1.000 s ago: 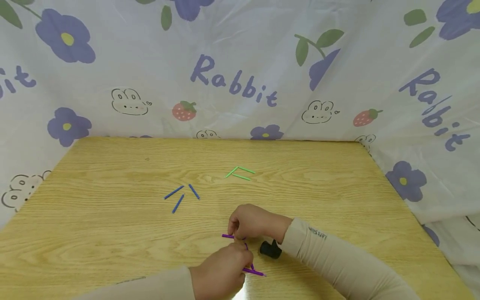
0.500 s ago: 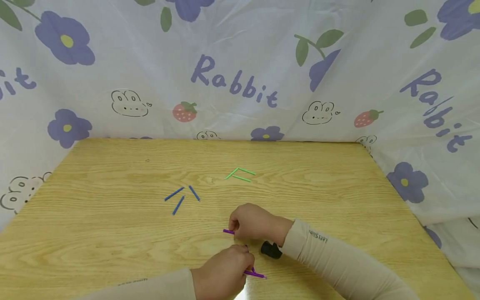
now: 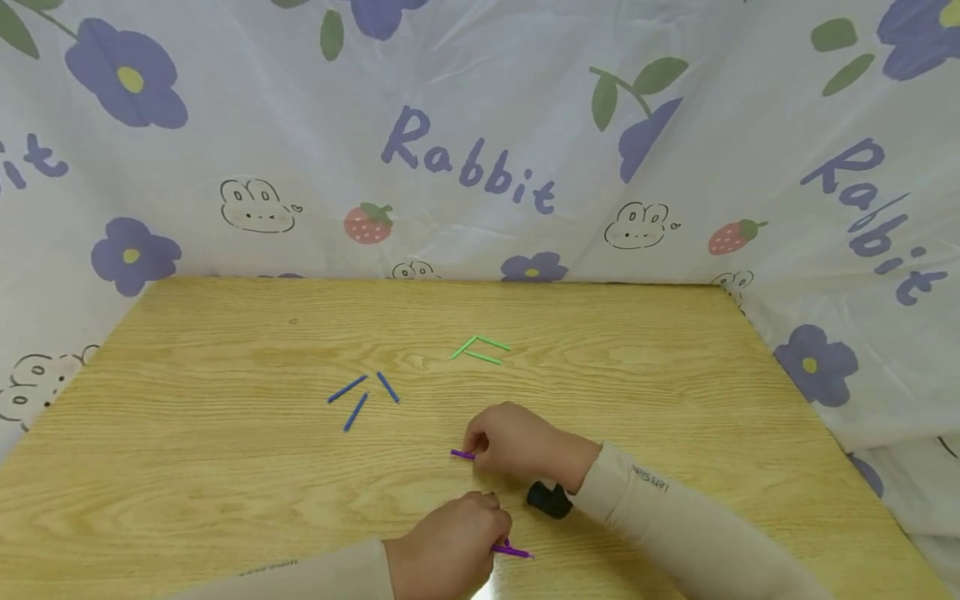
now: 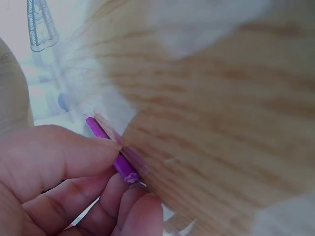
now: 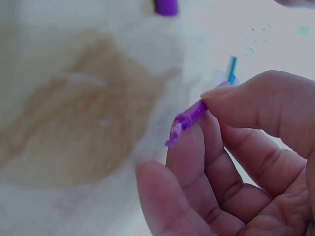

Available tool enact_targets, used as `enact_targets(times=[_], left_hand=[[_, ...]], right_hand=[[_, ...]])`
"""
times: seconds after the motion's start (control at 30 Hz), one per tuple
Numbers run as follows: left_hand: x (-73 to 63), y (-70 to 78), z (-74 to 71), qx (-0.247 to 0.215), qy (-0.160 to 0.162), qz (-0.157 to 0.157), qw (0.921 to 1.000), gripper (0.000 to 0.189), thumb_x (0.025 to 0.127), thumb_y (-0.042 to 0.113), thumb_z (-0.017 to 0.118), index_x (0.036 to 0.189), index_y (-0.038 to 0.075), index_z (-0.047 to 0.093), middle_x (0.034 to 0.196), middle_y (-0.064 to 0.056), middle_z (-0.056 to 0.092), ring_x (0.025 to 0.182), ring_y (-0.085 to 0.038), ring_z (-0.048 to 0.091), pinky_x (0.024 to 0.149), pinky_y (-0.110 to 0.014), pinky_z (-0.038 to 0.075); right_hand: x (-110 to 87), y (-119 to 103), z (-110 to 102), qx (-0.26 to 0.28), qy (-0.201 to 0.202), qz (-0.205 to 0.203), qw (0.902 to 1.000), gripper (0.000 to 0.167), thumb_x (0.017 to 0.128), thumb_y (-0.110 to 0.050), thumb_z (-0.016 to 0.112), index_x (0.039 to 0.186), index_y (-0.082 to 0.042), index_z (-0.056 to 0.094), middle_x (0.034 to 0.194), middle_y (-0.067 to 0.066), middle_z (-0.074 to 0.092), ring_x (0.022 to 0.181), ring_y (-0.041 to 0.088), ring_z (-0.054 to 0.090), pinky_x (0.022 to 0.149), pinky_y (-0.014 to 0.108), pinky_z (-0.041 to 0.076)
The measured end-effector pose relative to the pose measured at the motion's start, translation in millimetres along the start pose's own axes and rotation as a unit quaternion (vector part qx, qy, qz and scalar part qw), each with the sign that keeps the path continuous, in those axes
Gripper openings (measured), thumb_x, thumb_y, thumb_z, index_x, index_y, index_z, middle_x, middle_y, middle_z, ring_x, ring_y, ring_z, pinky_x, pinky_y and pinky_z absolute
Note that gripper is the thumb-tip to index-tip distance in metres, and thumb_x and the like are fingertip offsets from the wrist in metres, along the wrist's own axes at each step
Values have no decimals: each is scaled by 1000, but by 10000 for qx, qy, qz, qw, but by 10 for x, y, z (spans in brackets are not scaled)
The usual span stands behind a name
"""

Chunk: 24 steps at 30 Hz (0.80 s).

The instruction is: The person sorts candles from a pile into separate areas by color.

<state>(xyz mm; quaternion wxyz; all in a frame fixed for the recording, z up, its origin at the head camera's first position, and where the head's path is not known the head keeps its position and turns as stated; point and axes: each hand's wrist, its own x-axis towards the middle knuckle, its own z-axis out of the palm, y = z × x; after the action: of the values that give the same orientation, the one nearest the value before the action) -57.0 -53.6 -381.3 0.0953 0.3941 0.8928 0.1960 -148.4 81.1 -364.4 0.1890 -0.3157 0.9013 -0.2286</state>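
In the head view my right hand [image 3: 513, 440] is low over the table, pinching a thin purple stick [image 3: 462, 454] whose left end pokes out. The right wrist view shows this purple stick [image 5: 194, 112] between thumb and fingers, its near end ragged. Closer to me, my left hand [image 3: 453, 537] pinches another purple stick [image 4: 98, 129] between thumb and fingertips. Beside those fingertips a purple stick [image 3: 513, 552] with a pale tip points right in the head view. Part of the purple pieces is hidden behind the left fingers.
Several thin sticks lie farther back on the wooden table [image 3: 225, 483]: three blue sticks [image 3: 356, 412] spread apart at left, three green sticks [image 3: 483, 357] at centre. A black cylindrical object [image 3: 550, 500] is by the right wrist. A printed cloth [image 3: 480, 100] hangs behind.
My right hand has drawn away from the left, slightly up and to the right, with its purple stick. The left hand has stayed nearly in place.
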Motion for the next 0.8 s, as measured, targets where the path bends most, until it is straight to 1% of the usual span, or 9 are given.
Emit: enact_targets(times=[0.1, 0.2, 0.33, 0.43, 0.53, 0.63, 0.8], left_hand=[[11, -1, -1, 20, -39, 12, 10000, 19, 70, -4, 69, 71, 13, 61, 71, 10, 47, 67, -2, 44, 60, -13, 37], [15, 3, -8, 37, -52, 21, 10000, 19, 70, -4, 68, 71, 13, 61, 70, 10, 47, 67, -2, 44, 60, -13, 37], [21, -8, -14, 0, -109, 1, 9999, 18, 70, -4, 68, 71, 13, 62, 70, 10, 49, 67, -2, 44, 60, -13, 38], [33, -20, -21, -70, -217, -33, 9997, 17, 71, -4, 69, 74, 12, 64, 71, 9, 51, 68, -2, 46, 62, -13, 40], [45, -20, -25, -133, -324, -91, 9993, 16, 73, -4, 69, 76, 12, 65, 73, 9, 53, 70, -1, 47, 63, -14, 41], [44, -13, -23, -129, -319, -115, 9993, 17, 73, -4, 69, 76, 12, 65, 73, 9, 53, 70, -1, 47, 63, -14, 41], [30, -5, -20, -41, -166, -71, 9998, 18, 71, -5, 68, 75, 12, 65, 72, 8, 53, 69, -2, 48, 62, -14, 41]], right_hand=[[-30, 44, -56, 221, 194, 27, 9996, 11, 84, -2, 64, 84, -10, 72, 74, -7, 58, 67, 8, 48, 63, 22, 42], [-54, 90, -107, 521, 361, 161, 9979, 12, 84, -1, 64, 86, -8, 72, 75, -5, 59, 68, 10, 48, 63, 23, 41], [-88, 155, -159, 844, 599, 311, 9941, 12, 84, -1, 64, 90, -7, 72, 80, -3, 64, 70, 9, 52, 65, 23, 45], [-123, 200, -194, 963, 759, 421, 9916, 12, 86, -2, 63, 93, -7, 72, 84, -2, 66, 73, 8, 55, 67, 23, 48], [-167, 249, -237, 1060, 878, 581, 9888, 14, 86, -2, 61, 95, -6, 72, 85, -1, 66, 74, 8, 57, 67, 25, 48], [-216, 307, -291, 1176, 974, 799, 9850, 15, 87, -3, 61, 96, -6, 71, 86, -1, 66, 76, 10, 57, 68, 27, 49], [-293, 418, -386, 1252, 1195, 1116, 9786, 14, 88, -6, 61, 98, -6, 71, 89, 1, 66, 81, 13, 58, 72, 30, 50]])
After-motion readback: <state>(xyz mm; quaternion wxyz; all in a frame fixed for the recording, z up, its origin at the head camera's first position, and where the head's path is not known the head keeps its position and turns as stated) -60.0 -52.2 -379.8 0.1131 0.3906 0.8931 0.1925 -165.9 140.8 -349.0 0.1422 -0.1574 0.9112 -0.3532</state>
